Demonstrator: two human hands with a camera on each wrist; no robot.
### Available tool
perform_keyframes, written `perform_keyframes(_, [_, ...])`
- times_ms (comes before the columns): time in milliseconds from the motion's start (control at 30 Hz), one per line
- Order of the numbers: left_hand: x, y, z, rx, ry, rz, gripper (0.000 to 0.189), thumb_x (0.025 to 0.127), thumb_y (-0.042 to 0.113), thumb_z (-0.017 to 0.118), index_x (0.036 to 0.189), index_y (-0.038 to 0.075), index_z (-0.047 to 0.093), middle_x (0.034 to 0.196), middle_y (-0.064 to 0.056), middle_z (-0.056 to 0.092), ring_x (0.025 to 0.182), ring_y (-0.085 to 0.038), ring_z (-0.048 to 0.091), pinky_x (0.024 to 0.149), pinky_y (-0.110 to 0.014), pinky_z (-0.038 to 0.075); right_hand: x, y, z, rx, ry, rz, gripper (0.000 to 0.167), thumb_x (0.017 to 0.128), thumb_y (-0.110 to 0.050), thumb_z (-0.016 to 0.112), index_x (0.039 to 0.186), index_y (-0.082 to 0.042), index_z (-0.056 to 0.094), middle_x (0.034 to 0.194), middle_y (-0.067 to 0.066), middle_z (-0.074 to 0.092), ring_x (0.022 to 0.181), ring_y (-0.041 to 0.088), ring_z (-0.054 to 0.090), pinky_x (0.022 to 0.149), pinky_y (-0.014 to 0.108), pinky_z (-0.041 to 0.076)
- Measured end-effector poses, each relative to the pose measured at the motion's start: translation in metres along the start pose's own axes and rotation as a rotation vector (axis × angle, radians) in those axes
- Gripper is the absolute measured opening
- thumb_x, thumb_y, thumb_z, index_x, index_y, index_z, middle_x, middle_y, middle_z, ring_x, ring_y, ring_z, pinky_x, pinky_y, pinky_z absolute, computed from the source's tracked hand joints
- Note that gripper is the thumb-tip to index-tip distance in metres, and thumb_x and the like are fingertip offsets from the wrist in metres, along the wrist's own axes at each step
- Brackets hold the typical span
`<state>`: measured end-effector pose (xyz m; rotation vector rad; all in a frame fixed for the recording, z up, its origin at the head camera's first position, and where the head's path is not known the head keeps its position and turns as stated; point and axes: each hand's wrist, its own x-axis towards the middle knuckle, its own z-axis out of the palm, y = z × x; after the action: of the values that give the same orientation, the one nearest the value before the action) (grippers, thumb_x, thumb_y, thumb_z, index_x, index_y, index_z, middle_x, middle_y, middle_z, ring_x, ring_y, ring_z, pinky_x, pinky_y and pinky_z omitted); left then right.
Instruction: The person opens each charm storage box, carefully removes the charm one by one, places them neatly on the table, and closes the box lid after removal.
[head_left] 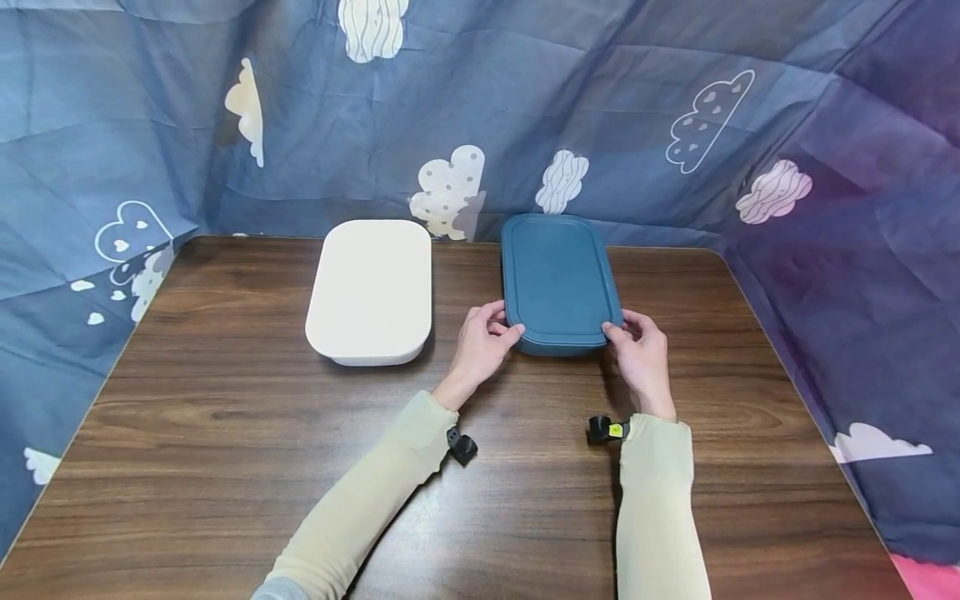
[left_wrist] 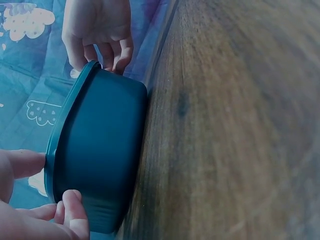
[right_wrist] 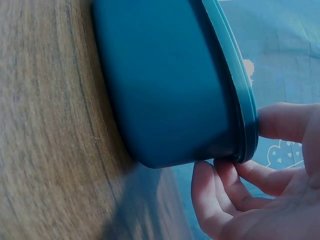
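Observation:
A blue lidded food container [head_left: 561,275] stands on the wooden table toward the back, its lid seated on the rim. At its near left corner my left hand [head_left: 482,343] pinches the lid edge, thumb on top and fingers curled beneath the rim. My right hand [head_left: 642,354] grips the near right corner the same way. In the right wrist view the right thumb [right_wrist: 285,121] presses the lid's top while the fingertips sit under the rim against the container wall. From the left wrist, the container's deep side [left_wrist: 107,145] shows, its base at the tabletop.
A white lidded container [head_left: 371,287] stands to the left of the blue one, a hand's width away. Behind the wooden table [head_left: 225,467] hangs a blue curtain [head_left: 300,108] with white cloud prints, close to both containers. Small black cameras are strapped to both sleeves.

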<state>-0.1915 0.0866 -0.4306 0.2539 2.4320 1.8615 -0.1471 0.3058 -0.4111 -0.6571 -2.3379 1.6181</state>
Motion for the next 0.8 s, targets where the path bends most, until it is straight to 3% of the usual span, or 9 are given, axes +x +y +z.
perform_keyframes(400, [0.000, 0.004, 0.000, 0.011, 0.004, -0.013, 0.048, 0.087, 0.021, 0.070, 0.130, 0.003, 0.058, 0.114, -0.011, 0.058, 0.095, -0.020, 0.059, 0.082, -0.026, 0.048, -0.001, -0.002, -0.003, -0.001, -0.011, 0.014, 0.046, 0.095, -0.023, 0.059, 0.135, -0.002, 0.051, 0.111, 0.004, 0.053, 0.088, 0.003, 0.054, 0.079, 0.018, 0.050])
perform_keyframes(800, [-0.002, 0.011, -0.003, 0.005, -0.005, -0.002, 0.049, 0.087, 0.020, 0.070, 0.130, 0.003, 0.057, 0.111, -0.012, 0.056, 0.086, -0.015, 0.053, 0.074, -0.021, 0.044, -0.003, -0.010, -0.006, 0.062, 0.057, 0.017, 0.043, 0.092, -0.020, 0.063, 0.131, -0.002, 0.055, 0.102, -0.005, 0.053, 0.090, 0.005, 0.051, 0.079, 0.018, 0.047])
